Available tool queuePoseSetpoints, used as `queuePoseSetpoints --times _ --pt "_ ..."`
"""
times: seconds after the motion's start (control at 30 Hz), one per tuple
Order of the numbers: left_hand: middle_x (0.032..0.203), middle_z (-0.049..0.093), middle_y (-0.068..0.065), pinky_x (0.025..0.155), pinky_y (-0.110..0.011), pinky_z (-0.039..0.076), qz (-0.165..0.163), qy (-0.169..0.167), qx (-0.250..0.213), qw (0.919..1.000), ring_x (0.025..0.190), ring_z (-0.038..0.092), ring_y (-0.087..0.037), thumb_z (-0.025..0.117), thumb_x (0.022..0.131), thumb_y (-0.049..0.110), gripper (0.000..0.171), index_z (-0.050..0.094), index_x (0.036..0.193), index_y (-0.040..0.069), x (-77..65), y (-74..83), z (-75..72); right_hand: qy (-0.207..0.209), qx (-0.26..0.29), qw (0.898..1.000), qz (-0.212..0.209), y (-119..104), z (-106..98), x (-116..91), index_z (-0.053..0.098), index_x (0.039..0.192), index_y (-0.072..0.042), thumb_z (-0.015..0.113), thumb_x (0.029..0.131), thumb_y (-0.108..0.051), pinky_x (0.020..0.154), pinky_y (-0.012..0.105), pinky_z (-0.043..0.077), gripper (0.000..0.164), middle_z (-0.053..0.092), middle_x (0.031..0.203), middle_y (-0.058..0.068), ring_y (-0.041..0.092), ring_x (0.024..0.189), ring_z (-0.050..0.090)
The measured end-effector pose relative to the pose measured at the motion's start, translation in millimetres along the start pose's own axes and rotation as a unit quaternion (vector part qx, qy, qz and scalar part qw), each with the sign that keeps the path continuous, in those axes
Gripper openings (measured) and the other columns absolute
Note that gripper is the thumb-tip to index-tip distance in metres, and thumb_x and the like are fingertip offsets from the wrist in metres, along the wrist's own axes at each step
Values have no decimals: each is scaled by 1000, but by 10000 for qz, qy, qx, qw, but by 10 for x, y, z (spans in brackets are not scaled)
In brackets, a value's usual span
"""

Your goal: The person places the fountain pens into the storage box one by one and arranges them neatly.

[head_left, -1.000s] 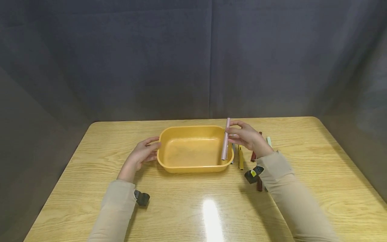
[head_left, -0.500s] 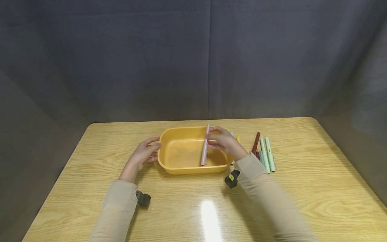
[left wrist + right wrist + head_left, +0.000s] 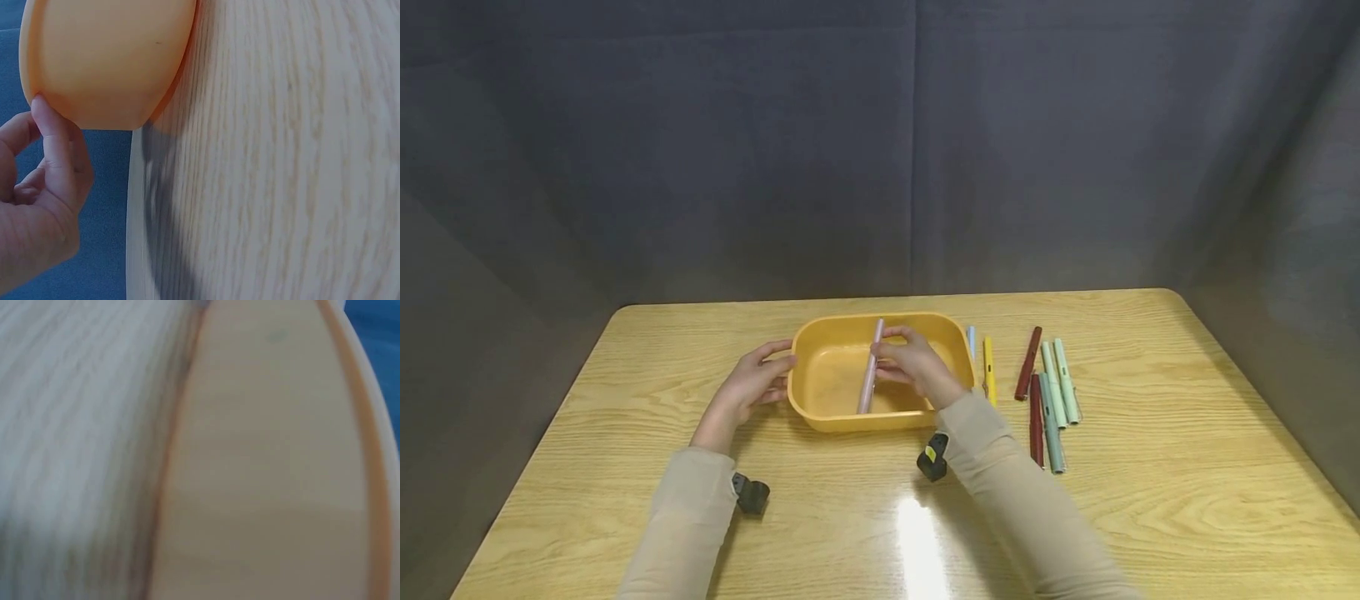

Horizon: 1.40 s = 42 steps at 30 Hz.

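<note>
A yellow plastic basin (image 3: 831,423) stands on the wooden table. At its left end my left hand (image 3: 751,383) pinches the rim, and the left wrist view shows the thumb (image 3: 56,137) against the basin wall (image 3: 119,62). Over the basin's middle, my right hand (image 3: 917,362) pinches a light pink pen (image 3: 869,377) between thumb and fingers. The pen stands lengthwise away from me, tilted, its near end low by the front wall. The right wrist view is blurred and filled by the basin's outer side (image 3: 269,456); hand and pen are outside it.
Right of the basin lie a blue pen (image 3: 971,340), partly hidden, and a yellow pen (image 3: 988,367). Farther right are two dark red pens (image 3: 1028,362), a teal pen (image 3: 1052,425) and two mint green pens (image 3: 1067,379). A dark curtain (image 3: 880,167) hangs behind the table.
My right hand has carried the pink pen leftward from the basin's right rim to its middle, a little lower. The pens at right have come into sight. My left hand stays at the rim.
</note>
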<state>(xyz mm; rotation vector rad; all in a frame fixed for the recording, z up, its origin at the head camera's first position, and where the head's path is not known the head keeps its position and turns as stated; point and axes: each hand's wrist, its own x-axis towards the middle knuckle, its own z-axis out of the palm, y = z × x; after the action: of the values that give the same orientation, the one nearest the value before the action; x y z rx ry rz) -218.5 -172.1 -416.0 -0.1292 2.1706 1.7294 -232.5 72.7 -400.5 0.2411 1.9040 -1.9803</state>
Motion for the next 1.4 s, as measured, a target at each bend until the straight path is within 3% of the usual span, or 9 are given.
queuePoseSetpoints --times 0.23,0.57,0.9,1.13,1.4 --pt "105 59 -4 66 -15 55 -20 23 -6 10000 76 59 -5 50 99 23 53 34 147 11 7 19 17 61 144 9996 -219 79 152 17 44 131 4 55 94 -3 63 13 55 39 56 94 7 9 73 60" --pt "104 59 -4 65 -15 55 -8 -5 -18 10000 76 60 -5 50 99 23 53 33 147 10 8 20 17 -47 111 9999 -124 123 368 94 52 125 12 56 94 -6 61 11 53 36 60 91 8 8 72 59" --pt "112 58 -9 67 -15 56 57 -49 0 10000 78 61 -5 49 100 24 54 31 148 8 -20 -11 -15 -190 11 9997 166 146 538 129 52 129 7 60 94 -11 81 22 57 40 62 99 8 11 80 60" --pt "114 58 -10 68 -16 56 21 -15 -27 10000 79 62 -5 49 100 24 54 31 148 9 -17 1 -11 -247 3 9991 342 162 556 182 54 129 4 60 94 -12 72 17 56 39 60 89 3 9 74 59" --pt "109 60 -8 67 -16 56 27 32 0 10000 78 62 -4 49 100 24 54 32 148 9 -9 -10 -13 -365 -432 9969 545 165 576 181 56 128 -1 62 92 -8 79 25 57 37 62 83 0 9 73 60"
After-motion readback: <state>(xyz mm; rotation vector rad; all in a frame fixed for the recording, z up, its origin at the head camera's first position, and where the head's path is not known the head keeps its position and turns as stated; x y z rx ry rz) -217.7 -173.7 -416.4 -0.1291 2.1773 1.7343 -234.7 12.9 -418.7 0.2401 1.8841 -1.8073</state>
